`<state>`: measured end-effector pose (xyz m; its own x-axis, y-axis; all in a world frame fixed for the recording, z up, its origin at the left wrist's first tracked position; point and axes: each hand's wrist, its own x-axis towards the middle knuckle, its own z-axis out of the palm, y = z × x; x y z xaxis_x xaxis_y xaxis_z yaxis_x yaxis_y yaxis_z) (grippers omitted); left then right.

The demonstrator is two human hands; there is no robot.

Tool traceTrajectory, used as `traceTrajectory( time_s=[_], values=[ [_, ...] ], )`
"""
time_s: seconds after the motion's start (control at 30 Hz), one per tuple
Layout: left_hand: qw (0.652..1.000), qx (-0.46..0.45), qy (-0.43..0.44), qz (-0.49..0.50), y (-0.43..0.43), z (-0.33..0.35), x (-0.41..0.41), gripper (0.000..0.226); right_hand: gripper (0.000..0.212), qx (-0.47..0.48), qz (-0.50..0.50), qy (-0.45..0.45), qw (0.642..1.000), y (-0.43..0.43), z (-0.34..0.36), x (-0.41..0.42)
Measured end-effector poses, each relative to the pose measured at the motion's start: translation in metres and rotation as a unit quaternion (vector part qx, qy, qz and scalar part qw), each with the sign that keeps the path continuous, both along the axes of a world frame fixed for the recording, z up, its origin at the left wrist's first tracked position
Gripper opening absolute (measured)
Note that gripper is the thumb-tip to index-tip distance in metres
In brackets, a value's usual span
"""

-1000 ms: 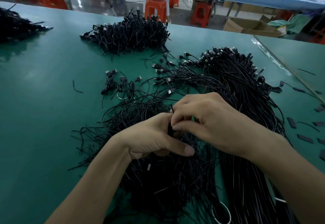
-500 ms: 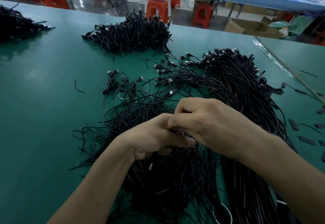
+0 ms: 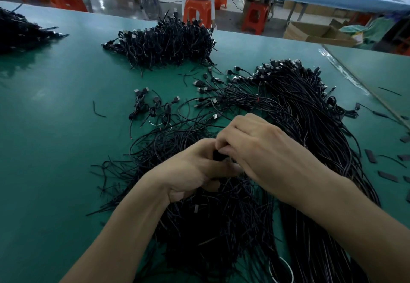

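On table [image 3: 55, 149]: black cable pile [image 3: 221, 227]
left hand [image 3: 195, 168]: grips cable bundle [image 3: 218, 156]
right hand [image 3: 261, 149]: pinches same bundle, touching the other hand

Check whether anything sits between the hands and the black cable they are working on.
Nothing visible does. The left hand and the right hand both pinch the black cable directly, just above the loose cable pile. Curled fingers hide most of the grip itself.
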<state>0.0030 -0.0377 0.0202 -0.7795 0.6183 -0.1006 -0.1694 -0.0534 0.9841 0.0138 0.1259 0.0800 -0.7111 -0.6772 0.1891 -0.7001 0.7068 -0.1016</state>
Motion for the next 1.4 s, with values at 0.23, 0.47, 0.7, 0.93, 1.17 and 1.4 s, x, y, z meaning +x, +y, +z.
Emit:
traceTrajectory(
  time_s=[0.23,0.47,0.7,0.93,1.17,1.4],
  values=[
    [0.999,0.032,-0.025,0.017,0.003,0.002,0.001,0.017,0.028,0.000,0.018,0.021,1.000,-0.003,-0.002,-0.003],
    [0.962,0.216,-0.160,0.046,0.001,0.007,-0.004,0.013,0.016,-0.193,-0.006,-0.007,0.981,0.012,-0.006,-0.013],
    [0.982,0.103,-0.013,0.156,-0.001,0.003,-0.005,0.045,0.023,-0.334,-0.031,-0.013,0.942,0.006,-0.013,-0.007],
    [0.930,-0.057,0.238,0.275,0.000,0.003,-0.004,0.016,0.027,-0.539,-0.091,-0.182,0.817,0.000,-0.027,-0.004],
    [0.939,-0.047,0.243,0.237,-0.002,0.008,-0.003,0.031,0.029,-0.620,-0.126,-0.356,0.688,0.003,-0.034,-0.003],
    [0.920,0.038,0.282,0.271,0.006,0.012,0.004,0.037,0.031,-0.646,-0.131,-0.394,0.641,0.000,-0.039,-0.005]
  ],
)
